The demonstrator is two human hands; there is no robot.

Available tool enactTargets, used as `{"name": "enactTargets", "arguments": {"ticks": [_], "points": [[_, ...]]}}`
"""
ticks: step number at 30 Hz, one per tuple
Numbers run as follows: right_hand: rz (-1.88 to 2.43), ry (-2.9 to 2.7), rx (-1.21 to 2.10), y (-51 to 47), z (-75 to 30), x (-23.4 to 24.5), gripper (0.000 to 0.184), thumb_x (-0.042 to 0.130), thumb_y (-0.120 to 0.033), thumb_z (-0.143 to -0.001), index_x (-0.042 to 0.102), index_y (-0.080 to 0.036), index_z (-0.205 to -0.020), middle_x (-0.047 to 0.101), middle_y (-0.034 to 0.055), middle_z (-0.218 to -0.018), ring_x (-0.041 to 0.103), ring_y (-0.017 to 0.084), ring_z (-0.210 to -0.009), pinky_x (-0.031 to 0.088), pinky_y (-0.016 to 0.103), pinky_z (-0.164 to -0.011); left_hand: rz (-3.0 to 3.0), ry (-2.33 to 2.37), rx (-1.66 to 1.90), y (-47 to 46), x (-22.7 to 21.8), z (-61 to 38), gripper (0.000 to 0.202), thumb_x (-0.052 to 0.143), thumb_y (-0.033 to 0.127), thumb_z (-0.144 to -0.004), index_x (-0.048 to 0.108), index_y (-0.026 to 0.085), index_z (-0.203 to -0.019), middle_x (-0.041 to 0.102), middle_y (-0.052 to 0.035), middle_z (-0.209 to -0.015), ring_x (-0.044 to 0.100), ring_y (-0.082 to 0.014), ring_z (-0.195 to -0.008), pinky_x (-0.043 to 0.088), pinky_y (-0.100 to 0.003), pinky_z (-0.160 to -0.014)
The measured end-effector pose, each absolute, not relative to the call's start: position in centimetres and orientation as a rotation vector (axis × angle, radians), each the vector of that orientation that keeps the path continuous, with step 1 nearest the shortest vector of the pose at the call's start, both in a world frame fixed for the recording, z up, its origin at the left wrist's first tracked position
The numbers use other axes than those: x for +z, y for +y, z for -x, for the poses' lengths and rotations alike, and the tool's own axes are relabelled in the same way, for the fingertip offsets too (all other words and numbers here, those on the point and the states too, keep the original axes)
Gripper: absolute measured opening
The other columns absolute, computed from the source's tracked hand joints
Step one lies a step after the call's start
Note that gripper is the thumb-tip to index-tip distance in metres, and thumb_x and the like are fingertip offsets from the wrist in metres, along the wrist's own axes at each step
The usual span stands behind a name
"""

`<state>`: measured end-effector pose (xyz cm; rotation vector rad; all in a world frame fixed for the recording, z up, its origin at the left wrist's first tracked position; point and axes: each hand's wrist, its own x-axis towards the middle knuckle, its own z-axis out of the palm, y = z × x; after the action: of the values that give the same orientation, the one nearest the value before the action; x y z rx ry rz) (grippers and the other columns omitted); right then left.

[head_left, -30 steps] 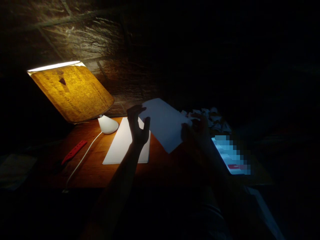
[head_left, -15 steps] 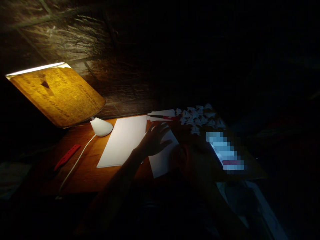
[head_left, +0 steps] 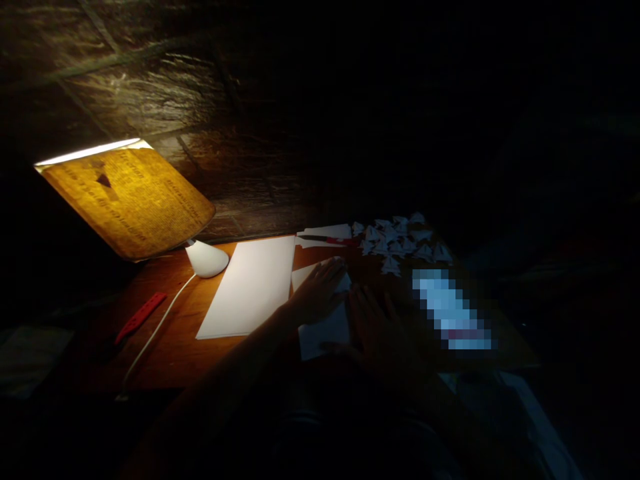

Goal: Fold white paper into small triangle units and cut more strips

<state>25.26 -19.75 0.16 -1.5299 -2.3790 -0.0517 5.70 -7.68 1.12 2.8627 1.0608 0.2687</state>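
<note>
A white sheet of paper (head_left: 320, 338) lies on the wooden table. My left hand (head_left: 321, 287) rests flat on its upper part, fingers stretched toward the far edge. At the sheet's right edge, my right hand (head_left: 376, 327) is laid with its fingers extended and the thumb across the lower part. Deep shadow blurs much of this hand. A stack of blank paper (head_left: 253, 283) is just left of the sheet. Beyond the hands, several small folded paper pieces (head_left: 390, 237) are grouped together.
A lit lamp (head_left: 130, 207) with a yellow printed shade stands at left, its white cord trailing down the table. Near it lies a red strap-like object (head_left: 143, 317). A red-and-black tool (head_left: 327, 239) rests on paper strips (head_left: 337, 231). At right is a glowing, pixelated phone-like screen (head_left: 450, 310).
My right hand has come to lie flat along the sheet's right edge. My left hand has shifted slightly right and down. The sheet shows narrower, and the view has shifted a little.
</note>
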Motion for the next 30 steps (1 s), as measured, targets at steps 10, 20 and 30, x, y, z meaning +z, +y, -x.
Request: {"name": "enactTargets", "arguments": {"ticks": [10, 20, 30], "points": [[1.501, -2.414, -0.098, -20.0, -25.5, -0.6, 0.091, 0.042, -0.070, -0.103, 0.043, -0.002, -0.164, 0.032, 0.0234, -0.174, 0.033, 0.044, -0.161, 0.029, 0.070, -0.127, -2.893, 1.061, 0.191, -7.7, 0.3, -5.8, 0.069, 0.043, 0.038, -0.108, 0.028, 0.008, -0.168, 0.026, -0.0233, -0.178, 0.016, -0.0334, -0.169, 0.024, -0.057, -0.135], [1.494, -2.457, -0.086, -20.0, -25.6, -0.4, 0.096, 0.046, -0.074, -0.101, 0.049, 0.000, -0.160, 0.037, 0.0286, -0.170, 0.034, 0.048, -0.160, 0.028, 0.073, -0.125, -2.915, 0.925, 0.214, -7.9, 0.0, -5.4, 0.072, 0.045, 0.036, -0.108, 0.020, 0.019, -0.173, 0.021, -0.0154, -0.181, 0.015, -0.0309, -0.169, 0.023, -0.057, -0.136], [1.479, -2.389, -0.037, -18.7, -26.0, 0.3, 0.080, 0.048, -0.067, -0.103, 0.055, -0.008, -0.158, 0.046, 0.0218, -0.168, 0.042, 0.041, -0.157, 0.029, 0.066, -0.129, -2.858, 0.842, 0.148, -7.8, 0.1, -5.2, 0.088, 0.053, 0.055, -0.106, 0.014, 0.015, -0.174, 0.017, -0.0201, -0.180, 0.014, -0.0347, -0.169, 0.021, -0.058, -0.136]]}}
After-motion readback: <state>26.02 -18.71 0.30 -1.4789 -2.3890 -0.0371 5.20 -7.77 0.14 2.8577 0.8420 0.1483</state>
